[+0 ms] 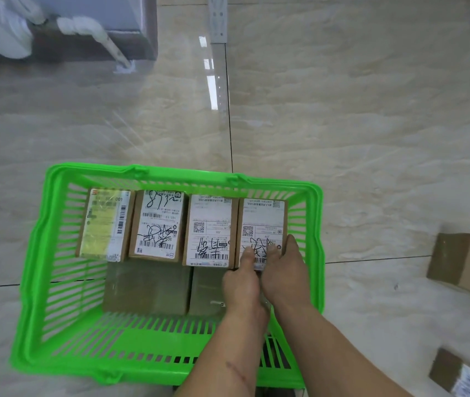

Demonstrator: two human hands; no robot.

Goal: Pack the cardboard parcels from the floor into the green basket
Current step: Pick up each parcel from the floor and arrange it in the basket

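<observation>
reaching down into the green basket (36, 253), both hands sit on the same cardboard parcel (262, 222). this parcel is the last one on the right in a row of four along the far wall of the basket, right beside the basket's right wall. the left hand (242, 285) lies on the near edge of the parcel with the thumb pointing up onto its white label. the right hand (283, 270) bends its fingers around the near right corner of the parcel and holds it there. the two hands touch each other.

the other three parcels (157, 224) in the row stand side by side, touching, each with a white or yellow label facing up. black scribbles cover some labels. under the row, flat brown boxes (147, 287) lie on the bottom of the basket near its middle.

the basket sits on a shiny tiled floor (342, 124). more cardboard parcels (462, 265) lie on the floor by the right edge, well apart from the basket. one more parcel (457, 373) shows at the near right corner of the floor.
</observation>
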